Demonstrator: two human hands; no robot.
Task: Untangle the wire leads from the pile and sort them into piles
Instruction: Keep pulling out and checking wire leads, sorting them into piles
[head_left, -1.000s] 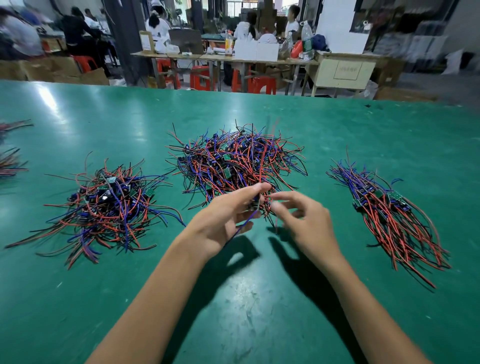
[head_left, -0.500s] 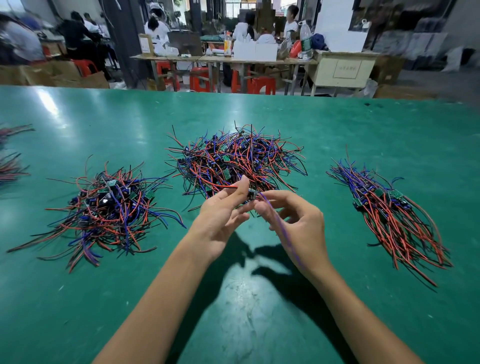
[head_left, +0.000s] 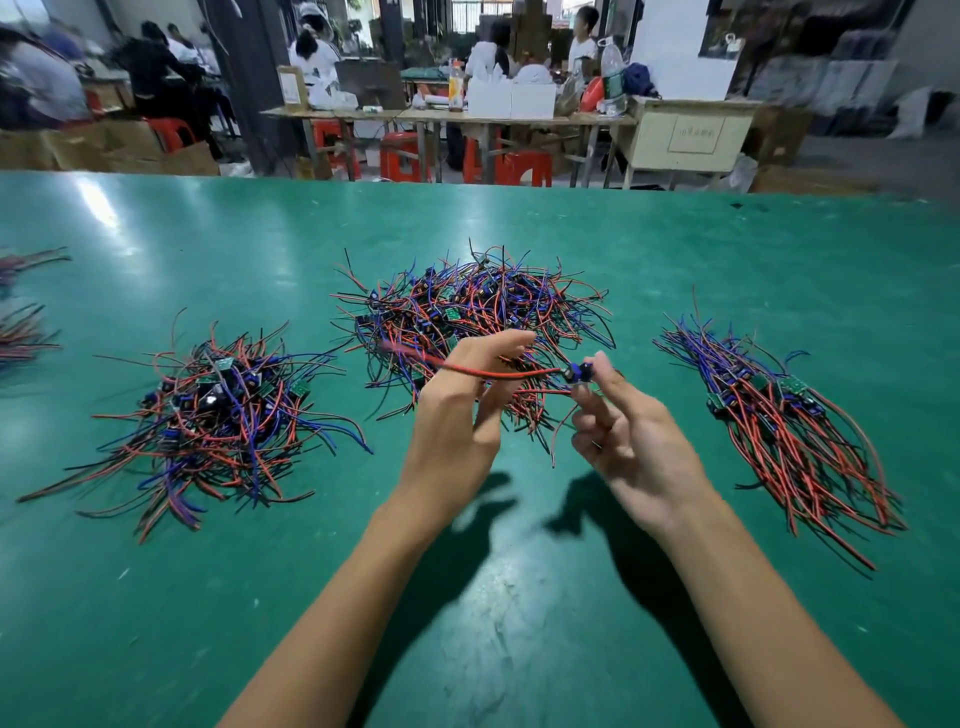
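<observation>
A tangled pile (head_left: 478, 312) of red, blue and black wire leads with small green boards lies at the middle of the green table (head_left: 519, 597). Just in front of it my hands hold one lead (head_left: 504, 372) stretched level between them. My right hand (head_left: 631, 441) pinches its small dark board end between thumb and forefinger. My left hand (head_left: 460, 415) has the red wire running through its fingers, and the free ends stick out blurred to the left. A loose pile (head_left: 223, 415) lies at the left. A combed, aligned pile (head_left: 789, 421) lies at the right.
More wire bundles (head_left: 23, 332) show at the table's far left edge. Beyond the table's far edge stand wooden benches (head_left: 441, 117), red stools and several seated people. My forearms cast shadows on the near part of the table.
My hands have lifted one lead out of the middle pile and moved apart, so its red wire now runs straight between them. The three piles lie as before.
</observation>
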